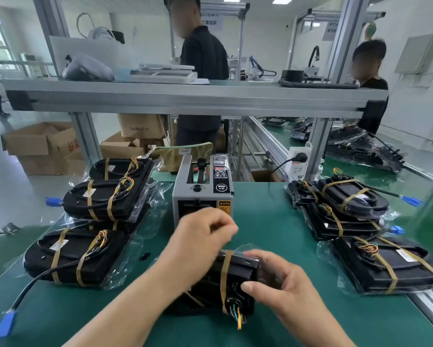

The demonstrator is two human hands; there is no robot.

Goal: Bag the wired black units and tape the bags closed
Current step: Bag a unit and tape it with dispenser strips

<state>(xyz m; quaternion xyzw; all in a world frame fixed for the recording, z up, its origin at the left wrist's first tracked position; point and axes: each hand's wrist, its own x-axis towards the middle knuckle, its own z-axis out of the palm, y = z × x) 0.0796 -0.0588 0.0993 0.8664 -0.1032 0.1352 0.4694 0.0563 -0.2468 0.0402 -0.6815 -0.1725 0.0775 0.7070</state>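
A wired black unit (235,276) in a clear bag lies on the green mat in front of me, its coloured wires pointing toward me. My right hand (278,281) grips its right end, thumb on the near side and fingers over the folded bag. My left hand (200,239) hovers above the unit, just in front of the mouth of the grey tape dispenser (202,186). Its thumb and fingers are pinched together as on a strip of tape, but the strip is lost in blur.
Bagged units are stacked at the left (105,199) and right (348,201), with blue-plugged cables trailing off the mat's edges. An aluminium shelf (185,96) crosses overhead behind the dispenser. Two people stand beyond it. Cardboard boxes (42,146) sit on the floor at left.
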